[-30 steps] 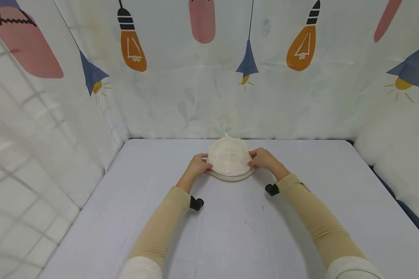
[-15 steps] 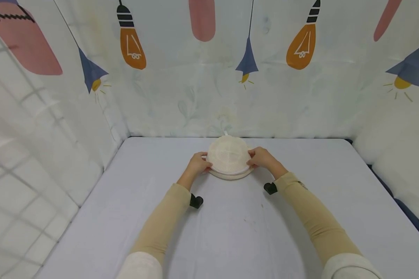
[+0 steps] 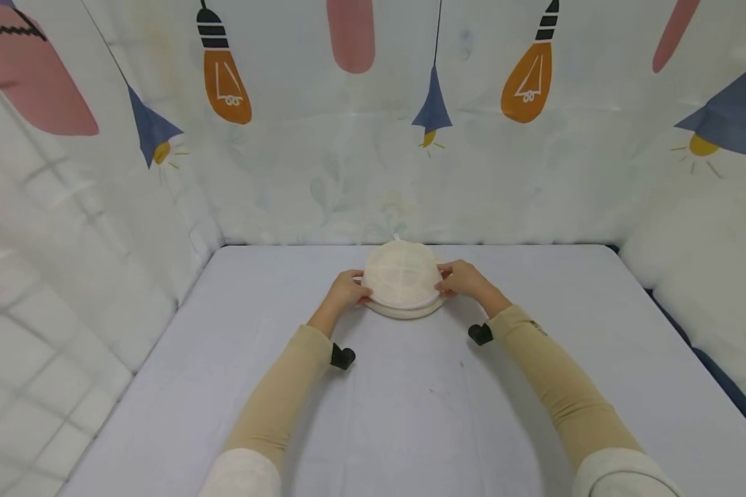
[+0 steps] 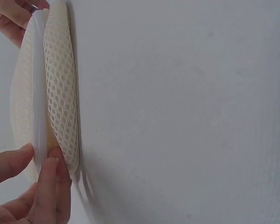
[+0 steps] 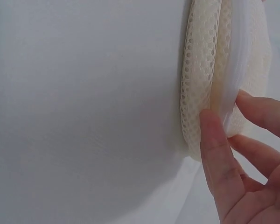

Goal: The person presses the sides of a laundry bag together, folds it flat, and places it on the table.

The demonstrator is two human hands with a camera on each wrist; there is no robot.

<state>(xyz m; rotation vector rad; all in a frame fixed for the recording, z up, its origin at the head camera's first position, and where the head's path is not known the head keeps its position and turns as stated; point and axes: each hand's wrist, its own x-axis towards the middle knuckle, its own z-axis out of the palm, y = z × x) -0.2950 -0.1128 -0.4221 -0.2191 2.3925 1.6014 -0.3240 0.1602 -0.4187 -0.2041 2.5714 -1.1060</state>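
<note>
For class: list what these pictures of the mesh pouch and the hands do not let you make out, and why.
- Inside of the mesh pouch: hidden in the head view by its own mesh.
- Palm of the left hand: cut off by the left wrist view's lower-left edges.
- Dark marking on the right sleeve: too small to read, head view.

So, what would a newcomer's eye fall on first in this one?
Probably the printed orange bulbs and blue lamps along the top of the head view, bright against the pale backdrop. Next, the round cream mesh item near the table's far edge, held by the left hand and right hand at opposite sides.
</note>
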